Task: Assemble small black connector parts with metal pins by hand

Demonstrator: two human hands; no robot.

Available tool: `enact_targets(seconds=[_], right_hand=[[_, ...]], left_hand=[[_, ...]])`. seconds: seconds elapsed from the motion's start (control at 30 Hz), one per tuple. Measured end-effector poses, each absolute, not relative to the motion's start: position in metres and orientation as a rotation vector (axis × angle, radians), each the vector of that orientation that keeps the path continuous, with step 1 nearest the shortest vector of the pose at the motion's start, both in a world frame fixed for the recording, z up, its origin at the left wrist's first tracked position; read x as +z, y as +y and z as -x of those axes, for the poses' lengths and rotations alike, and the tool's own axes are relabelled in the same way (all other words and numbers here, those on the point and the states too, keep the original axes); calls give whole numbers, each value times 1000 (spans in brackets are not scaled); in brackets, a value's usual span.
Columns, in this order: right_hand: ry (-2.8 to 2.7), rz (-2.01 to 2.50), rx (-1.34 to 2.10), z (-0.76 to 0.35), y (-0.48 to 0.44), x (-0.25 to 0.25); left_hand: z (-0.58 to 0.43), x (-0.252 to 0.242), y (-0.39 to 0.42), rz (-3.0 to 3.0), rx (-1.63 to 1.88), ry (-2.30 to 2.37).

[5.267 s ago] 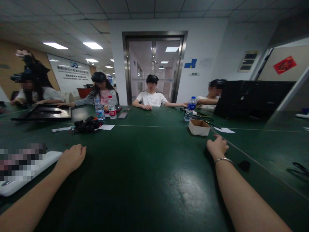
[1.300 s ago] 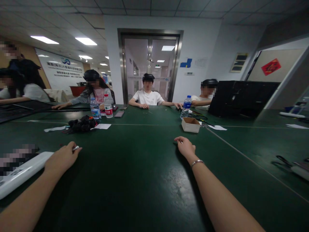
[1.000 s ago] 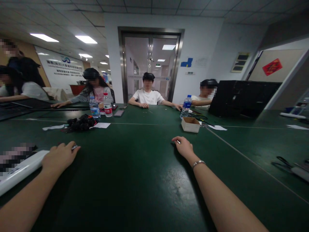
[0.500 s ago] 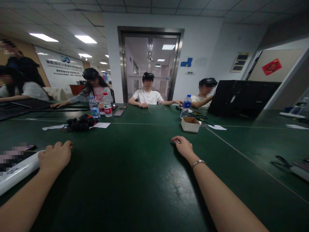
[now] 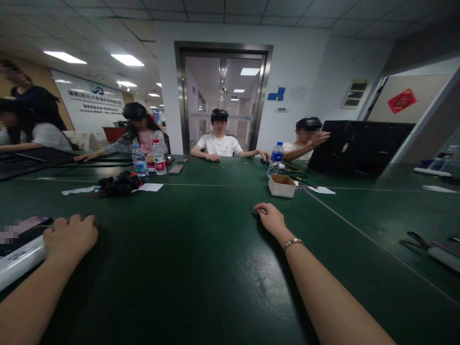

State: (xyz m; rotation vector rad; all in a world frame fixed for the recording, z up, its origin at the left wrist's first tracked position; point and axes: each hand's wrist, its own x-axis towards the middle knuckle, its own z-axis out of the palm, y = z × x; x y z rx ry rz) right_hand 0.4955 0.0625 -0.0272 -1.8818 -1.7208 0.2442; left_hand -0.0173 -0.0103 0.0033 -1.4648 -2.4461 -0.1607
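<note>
My left hand (image 5: 72, 238) lies low over the table at the left, back up, fingers curled down with their tips hidden. It covers the near-right end of a long white rounded object (image 5: 22, 262); whether the fingers grip anything underneath cannot be made out. A phone (image 5: 33, 223) lies just beyond that object, partly blurred. On the right, my right hand (image 5: 273, 219) rests on the green tabletop (image 5: 187, 249), closed round a small dark object (image 5: 264, 211) with a shiny edge, mostly hidden by the fingers. A metal bracelet (image 5: 293, 243) circles that wrist.
An open cardboard box (image 5: 282, 190) stands beyond my right hand, near a water bottle (image 5: 275, 159) and cables. Two bottles (image 5: 158, 157) and a black bundle (image 5: 120, 184) with papers lie farther left. Several people in headgear sit around the table; a black monitor (image 5: 359, 146) stands right.
My left hand has slid left, farther over the white object's end. My right hand holds its pose. The person at the right has raised a hand beside the monitor.
</note>
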Motion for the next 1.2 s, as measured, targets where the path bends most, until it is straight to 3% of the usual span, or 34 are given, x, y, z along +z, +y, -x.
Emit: enact_targets(seconds=[0.2, 0.47, 0.83, 1.0, 1.2], right_hand=[[-1712, 1878, 227, -496, 61, -27], [-1786, 1719, 302, -469, 63, -33], [-2013, 1308, 433, -416, 57, -39], [-1927, 1276, 590, -421, 57, -36], [-1890, 1217, 1009, -450, 57, -24]], left_hand=[[0, 0, -10, 1586, 53, -2247], [-103, -19, 15, 2269, -221, -1470], [-264, -29, 46, 2777, -667, -1437], [-270, -33, 50, 2798, -684, -1471], [-253, -32, 50, 2788, -788, -1549]])
